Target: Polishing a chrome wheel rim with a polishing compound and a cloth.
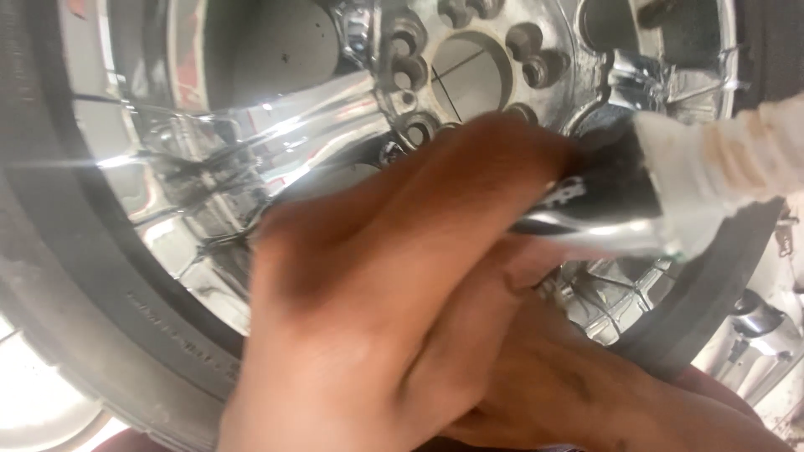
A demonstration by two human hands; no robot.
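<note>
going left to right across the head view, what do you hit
black rubber tyre → shiny chrome wheel rim with its round centre hole → blurred hand laid over the rim → white stained cloth wrapped on a dark tool → grey metal parts at the far right edge

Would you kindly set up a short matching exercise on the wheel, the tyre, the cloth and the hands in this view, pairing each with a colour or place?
Things:
1. wheel rim
2. tyre
3. cloth
4. hub hole

Descriptions:
a. black rubber, curving along the left and bottom edge
b. whitish with brown stains, at the right
c. shiny chrome with bright reflections
d. round opening ringed by lug holes, top centre

Pairs: 1-c, 2-a, 3-b, 4-d

The hands are blurred: the left hand lies over the right hand, against the rim.
</note>
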